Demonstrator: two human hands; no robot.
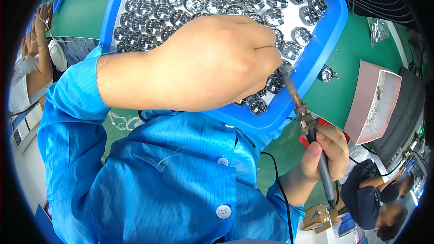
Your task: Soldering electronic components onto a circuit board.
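Observation:
My left hand (217, 58) is curled into a fist over the near part of a blue tray (325, 40), and whatever it pinches is hidden under the fingers. The tray holds several small round circuit boards (194, 2) packed in rows on a white liner. My right hand (327, 151) grips the grey handle of a soldering iron (300, 108). Its dark, crusted shaft slants up and left, and the tip meets the spot right by my left fingers, near a round board (273, 83) at the tray's near edge.
The tray lies on a green bench mat (357, 49). One loose round board (326, 74) sits beside the tray on the right. A pink-grey box (375, 99) and a clear bag (377, 29) stand further right. Other people sit at the left (31, 63) and lower right (375, 199).

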